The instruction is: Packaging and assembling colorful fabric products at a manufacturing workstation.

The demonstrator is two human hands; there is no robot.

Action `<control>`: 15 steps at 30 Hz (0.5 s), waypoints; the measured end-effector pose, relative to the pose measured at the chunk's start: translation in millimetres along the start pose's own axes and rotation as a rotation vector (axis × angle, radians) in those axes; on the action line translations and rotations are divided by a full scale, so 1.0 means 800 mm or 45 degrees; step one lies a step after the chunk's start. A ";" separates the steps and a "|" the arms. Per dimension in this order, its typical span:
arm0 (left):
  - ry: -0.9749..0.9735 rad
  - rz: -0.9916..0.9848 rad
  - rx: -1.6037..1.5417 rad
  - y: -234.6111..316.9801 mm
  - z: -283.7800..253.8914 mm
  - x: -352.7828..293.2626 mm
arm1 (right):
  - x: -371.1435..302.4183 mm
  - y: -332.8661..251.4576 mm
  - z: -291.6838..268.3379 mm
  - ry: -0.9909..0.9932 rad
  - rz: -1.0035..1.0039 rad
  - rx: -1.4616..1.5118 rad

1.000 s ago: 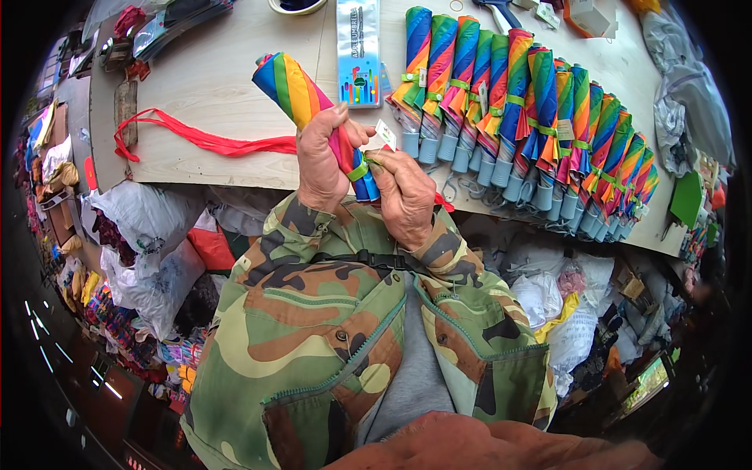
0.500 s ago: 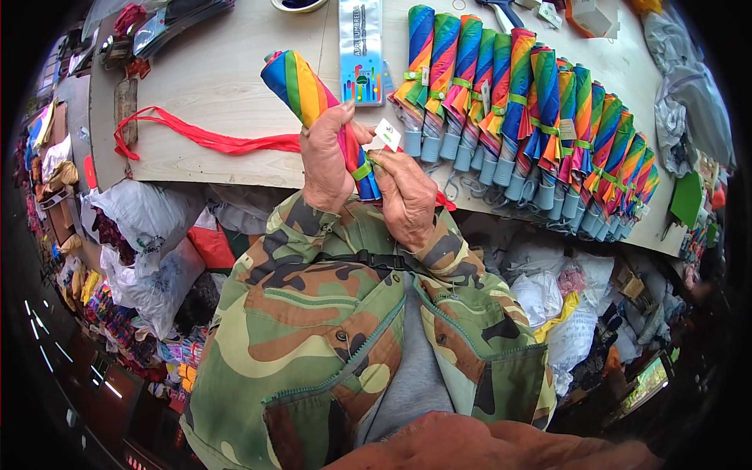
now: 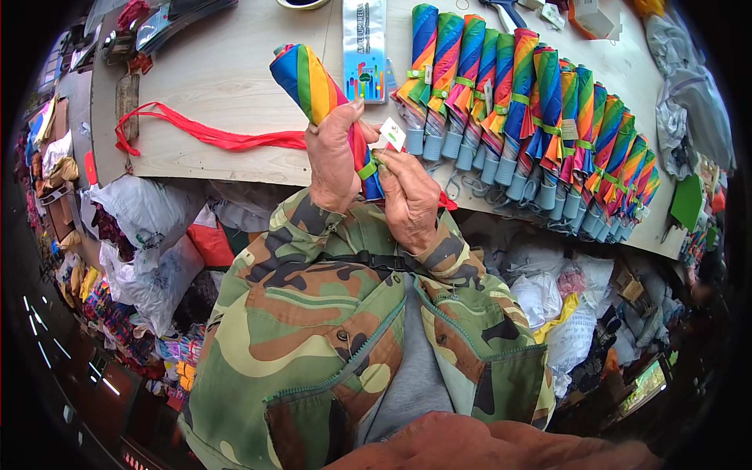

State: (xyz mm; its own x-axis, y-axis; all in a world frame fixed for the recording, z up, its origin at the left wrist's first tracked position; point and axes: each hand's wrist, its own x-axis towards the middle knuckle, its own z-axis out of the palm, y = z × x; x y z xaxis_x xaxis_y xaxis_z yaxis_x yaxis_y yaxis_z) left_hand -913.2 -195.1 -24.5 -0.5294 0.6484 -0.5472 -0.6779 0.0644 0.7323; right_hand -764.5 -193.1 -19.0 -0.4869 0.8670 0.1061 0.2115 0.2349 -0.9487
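Observation:
A folded rainbow umbrella (image 3: 313,84) is tilted over the table's near edge, wrapped by the closed fingers of my left hand (image 3: 335,157). Around its lower part runs a green strap (image 3: 366,170). My right hand (image 3: 411,197) pinches at the end of that strap, thumb and fingertips together. A small white tag (image 3: 392,135) hangs just above my right fingertips. The umbrella's lower end is partly hidden by my hands. A red ribbon (image 3: 211,139) stretches across the table and passes behind my left hand.
Several folded rainbow umbrellas (image 3: 521,94) with blue-grey handles lie in a row on the table (image 3: 227,70) at right. A printed clear pouch (image 3: 364,55) lies beyond my hands. White plastic bags (image 3: 153,227) sit below the table edge at left, others (image 3: 572,329) at right.
Both hands and the umbrella have shifted slightly to the right. The grip of each hand looks the same, and the white tag has tilted a little.

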 end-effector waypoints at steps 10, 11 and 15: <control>-0.020 0.010 0.057 0.000 0.003 0.000 | 0.002 0.002 -0.002 0.030 0.277 0.193; -0.022 0.015 0.065 0.000 0.003 0.001 | 0.003 0.001 -0.002 0.037 0.285 0.194; -0.016 0.012 0.066 0.001 0.007 -0.001 | 0.005 -0.004 -0.002 0.045 0.300 0.180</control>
State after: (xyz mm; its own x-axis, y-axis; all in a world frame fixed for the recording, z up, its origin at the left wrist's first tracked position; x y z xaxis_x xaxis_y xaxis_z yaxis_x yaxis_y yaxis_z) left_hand -910.6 -191.2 -21.7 -0.5292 0.6585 -0.5351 -0.6455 0.0968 0.7576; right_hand -765.8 -190.1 -15.2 -0.4080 0.9058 -0.1143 0.1936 -0.0365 -0.9804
